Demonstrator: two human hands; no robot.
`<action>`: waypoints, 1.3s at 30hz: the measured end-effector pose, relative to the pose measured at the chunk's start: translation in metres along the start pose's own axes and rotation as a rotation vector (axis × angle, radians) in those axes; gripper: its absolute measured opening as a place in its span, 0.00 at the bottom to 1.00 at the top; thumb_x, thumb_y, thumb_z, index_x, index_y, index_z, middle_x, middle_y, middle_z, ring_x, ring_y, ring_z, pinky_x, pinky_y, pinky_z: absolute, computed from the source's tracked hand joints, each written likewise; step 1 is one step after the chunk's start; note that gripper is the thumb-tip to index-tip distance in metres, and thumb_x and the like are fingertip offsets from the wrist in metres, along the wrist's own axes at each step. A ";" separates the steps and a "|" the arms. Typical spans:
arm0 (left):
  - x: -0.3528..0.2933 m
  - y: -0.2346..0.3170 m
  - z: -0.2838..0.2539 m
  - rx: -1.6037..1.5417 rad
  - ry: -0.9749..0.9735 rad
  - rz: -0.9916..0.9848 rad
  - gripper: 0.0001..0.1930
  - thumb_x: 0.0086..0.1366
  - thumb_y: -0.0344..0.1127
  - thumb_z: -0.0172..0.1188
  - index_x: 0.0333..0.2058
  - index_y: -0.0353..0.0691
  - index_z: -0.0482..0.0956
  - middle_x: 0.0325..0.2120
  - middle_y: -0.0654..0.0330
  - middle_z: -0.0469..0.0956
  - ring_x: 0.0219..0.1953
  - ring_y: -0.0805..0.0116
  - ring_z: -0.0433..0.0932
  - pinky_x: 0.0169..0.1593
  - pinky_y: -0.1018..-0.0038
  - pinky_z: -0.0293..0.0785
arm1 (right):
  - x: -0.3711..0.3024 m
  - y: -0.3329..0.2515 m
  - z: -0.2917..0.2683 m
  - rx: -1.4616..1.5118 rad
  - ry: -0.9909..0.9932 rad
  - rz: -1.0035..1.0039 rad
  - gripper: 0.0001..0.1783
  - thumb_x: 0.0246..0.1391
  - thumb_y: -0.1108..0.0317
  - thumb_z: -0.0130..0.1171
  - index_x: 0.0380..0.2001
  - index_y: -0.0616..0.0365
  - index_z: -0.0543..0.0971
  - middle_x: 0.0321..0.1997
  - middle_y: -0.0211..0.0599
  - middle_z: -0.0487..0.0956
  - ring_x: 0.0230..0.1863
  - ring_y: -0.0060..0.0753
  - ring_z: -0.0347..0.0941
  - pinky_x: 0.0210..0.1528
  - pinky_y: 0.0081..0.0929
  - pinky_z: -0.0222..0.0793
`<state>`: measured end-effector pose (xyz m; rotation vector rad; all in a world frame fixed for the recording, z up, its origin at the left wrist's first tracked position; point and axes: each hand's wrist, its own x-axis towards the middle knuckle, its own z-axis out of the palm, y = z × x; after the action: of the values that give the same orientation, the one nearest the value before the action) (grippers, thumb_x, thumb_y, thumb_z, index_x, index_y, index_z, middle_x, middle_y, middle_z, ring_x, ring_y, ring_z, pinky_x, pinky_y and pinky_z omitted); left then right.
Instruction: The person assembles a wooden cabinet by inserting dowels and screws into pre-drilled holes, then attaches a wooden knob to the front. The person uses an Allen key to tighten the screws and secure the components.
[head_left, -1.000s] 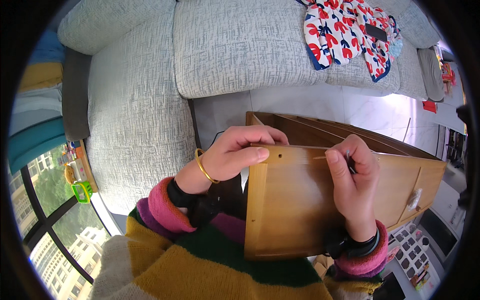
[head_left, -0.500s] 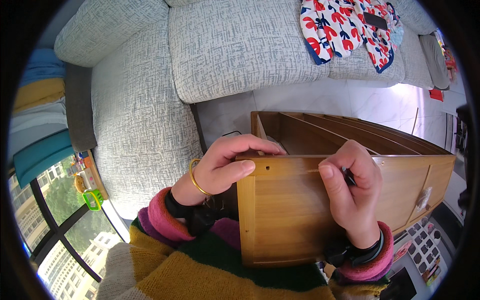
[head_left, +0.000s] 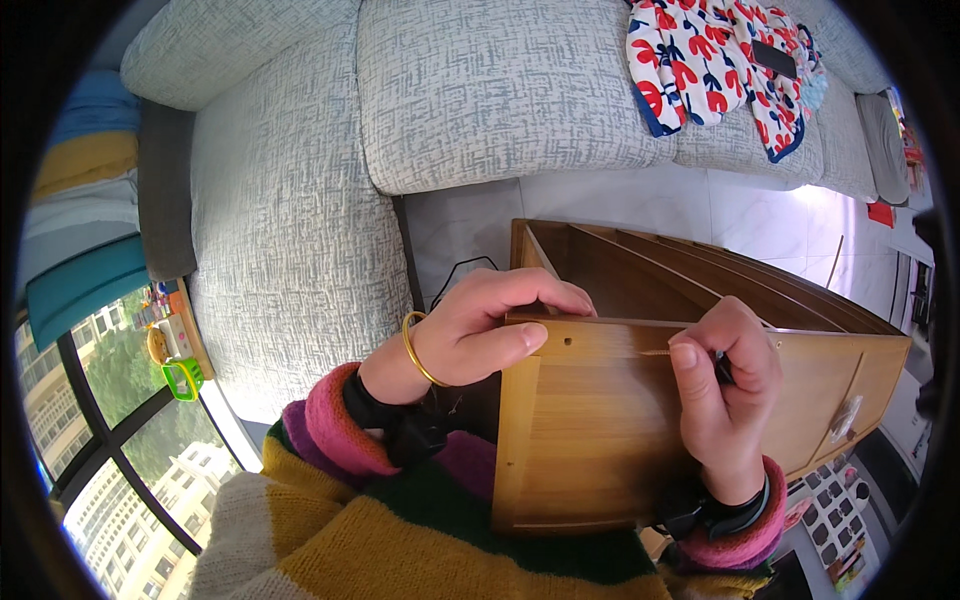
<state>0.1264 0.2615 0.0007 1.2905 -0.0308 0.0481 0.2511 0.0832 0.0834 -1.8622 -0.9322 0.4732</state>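
Our left hand (head_left: 470, 330) gripped the wooden cabinet (head_left: 600, 430) by its left corner, thumb outside and fingers tucked behind the edge. Our right hand (head_left: 725, 400) curled around a small dark thing (head_left: 722, 369), mostly hidden. The cabinet sat right before us, apart from the sofa (head_left: 500, 100).

Right hand (head_left: 728, 405): curled fingers cover most of a dark object (head_left: 723, 371); I can't tell its kind.
Thin ridged piece (head_left: 656, 352): I lose its end behind that same hand.
Left hand (head_left: 470, 330): I can't see the fingers' tips behind the wooden panel (head_left: 600, 430).
Clear packet (head_left: 846, 418): contents too small for me.
Patterned garment (head_left: 690, 65): cut off by my view's top edge, like the sofa (head_left: 500, 100).
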 end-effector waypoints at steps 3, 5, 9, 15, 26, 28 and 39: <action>-0.001 -0.001 -0.002 0.055 0.006 0.022 0.14 0.57 0.33 0.48 0.41 0.33 0.73 0.37 0.55 0.77 0.35 0.66 0.78 0.39 0.77 0.72 | -0.001 -0.001 0.000 0.007 0.001 0.019 0.08 0.45 0.76 0.61 0.20 0.62 0.71 0.19 0.31 0.69 0.18 0.22 0.59 0.19 0.18 0.54; -0.002 -0.001 -0.001 0.074 0.015 0.024 0.14 0.57 0.32 0.49 0.40 0.33 0.73 0.37 0.56 0.78 0.34 0.66 0.78 0.38 0.78 0.72 | -0.001 -0.001 0.000 -0.007 0.006 0.020 0.08 0.45 0.76 0.61 0.20 0.62 0.71 0.19 0.31 0.69 0.18 0.22 0.59 0.20 0.18 0.54; -0.003 0.001 -0.001 0.094 0.018 0.026 0.13 0.57 0.32 0.49 0.39 0.33 0.73 0.37 0.56 0.78 0.33 0.67 0.78 0.37 0.78 0.72 | -0.002 -0.001 0.001 0.018 0.027 0.024 0.08 0.45 0.76 0.60 0.20 0.62 0.71 0.19 0.30 0.68 0.18 0.22 0.59 0.20 0.18 0.54; -0.004 0.002 -0.001 0.087 0.012 0.029 0.12 0.57 0.32 0.49 0.38 0.33 0.73 0.37 0.55 0.78 0.34 0.66 0.79 0.37 0.78 0.72 | -0.004 -0.003 0.001 -0.003 0.037 0.073 0.08 0.45 0.75 0.60 0.20 0.62 0.71 0.18 0.30 0.68 0.18 0.22 0.59 0.20 0.18 0.54; -0.006 -0.002 0.001 0.124 0.026 0.089 0.12 0.57 0.30 0.49 0.38 0.32 0.73 0.37 0.53 0.78 0.35 0.64 0.79 0.38 0.77 0.73 | -0.006 -0.005 0.003 0.001 0.040 0.064 0.07 0.44 0.76 0.60 0.19 0.62 0.71 0.17 0.31 0.68 0.18 0.23 0.60 0.20 0.18 0.54; -0.007 -0.002 0.002 0.125 0.038 0.087 0.12 0.57 0.30 0.48 0.38 0.32 0.74 0.37 0.53 0.78 0.35 0.64 0.79 0.38 0.77 0.73 | -0.005 -0.004 0.003 -0.005 0.040 0.060 0.07 0.44 0.76 0.61 0.19 0.62 0.72 0.17 0.32 0.68 0.18 0.23 0.60 0.20 0.18 0.54; -0.005 -0.008 0.005 0.002 0.095 0.080 0.13 0.56 0.28 0.46 0.38 0.31 0.75 0.36 0.54 0.78 0.34 0.66 0.79 0.39 0.77 0.73 | -0.001 -0.010 0.008 -0.023 0.042 0.132 0.07 0.44 0.75 0.62 0.21 0.62 0.73 0.17 0.32 0.69 0.18 0.24 0.63 0.21 0.19 0.57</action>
<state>0.1215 0.2544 -0.0055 1.2875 -0.0013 0.1779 0.2405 0.0895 0.0887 -1.9552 -0.7929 0.5032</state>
